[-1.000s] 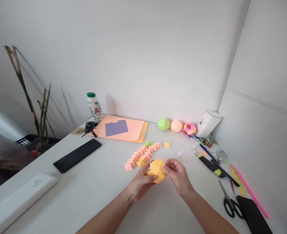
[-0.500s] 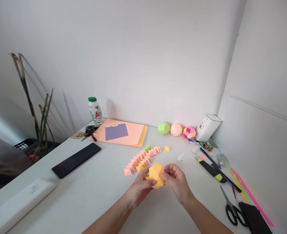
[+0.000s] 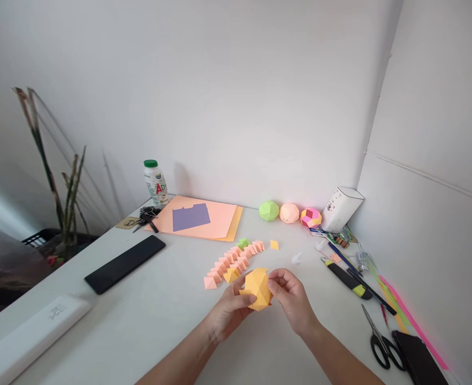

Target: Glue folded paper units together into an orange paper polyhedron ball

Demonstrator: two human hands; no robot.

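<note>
Head view: both hands meet over white table [image 3: 147, 315], near centre. Left hand [image 3: 228, 309] cups orange paper polyhedron [image 3: 256, 289] from left, fingers curled under it. Right hand [image 3: 290, 297] pinches its right edge, thumb and fingertips pressed on paper. Row of pink folded units [image 3: 231, 259] lies just beyond. Three paper balls [image 3: 289, 213] far by wall. Scissors [image 3: 380, 334] near right.

A red "A" stands on the bottle [image 3: 155, 183] label.

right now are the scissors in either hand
No, the scissors lie on the table; the left hand and right hand grip the orange paper ball.
</note>
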